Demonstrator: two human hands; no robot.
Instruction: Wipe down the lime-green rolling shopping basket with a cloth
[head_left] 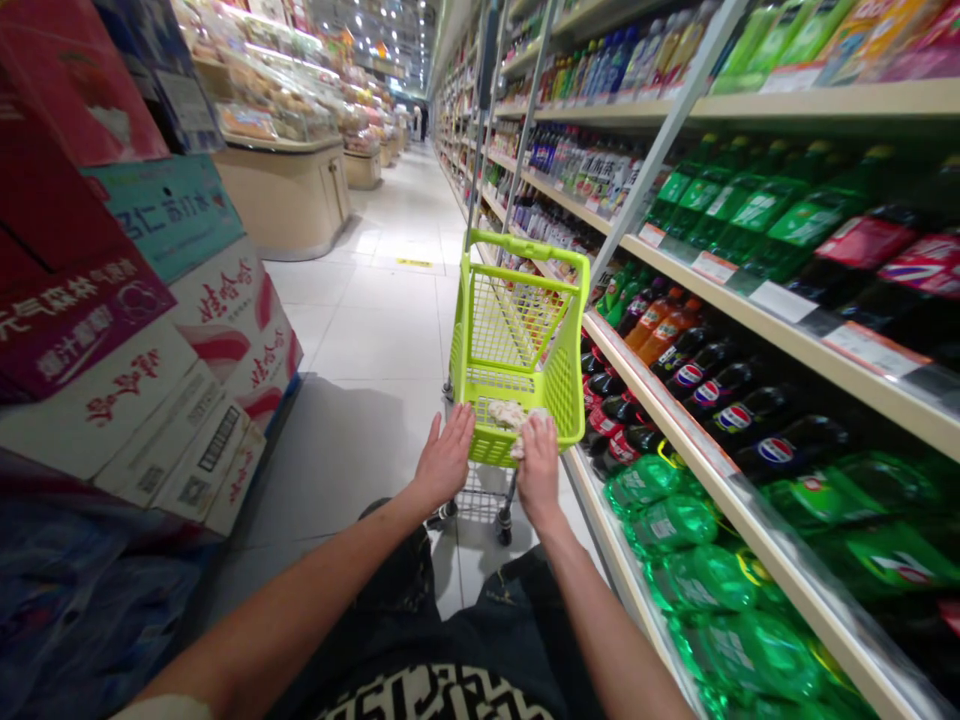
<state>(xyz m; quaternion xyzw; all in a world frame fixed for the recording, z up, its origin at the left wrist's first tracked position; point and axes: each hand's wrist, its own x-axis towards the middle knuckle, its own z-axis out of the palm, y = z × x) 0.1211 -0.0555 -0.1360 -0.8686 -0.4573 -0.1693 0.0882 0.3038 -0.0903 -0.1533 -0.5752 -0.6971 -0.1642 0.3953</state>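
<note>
A lime-green shopping cart [576,345] stands directly in front of me in the aisle. My left hand [448,452] is at the left corner of its near edge, with fingers stretched out and nothing in them. Whether it touches the plastic I cannot tell. At the near right part of the basket, my right hand [538,468] has its fingers bent over a crumpled whitish cloth [507,412]. Part of the cloth is hidden under these fingers, and part spreads into the basket.
Shelves of soda bottles [780,210] run along the right, close to the cart. Stacked drink cartons [225,300] stand at the left. A tiled floor [360,330] stretches ahead past display counters [289,200]. Distant people [421,122] are at the far end.
</note>
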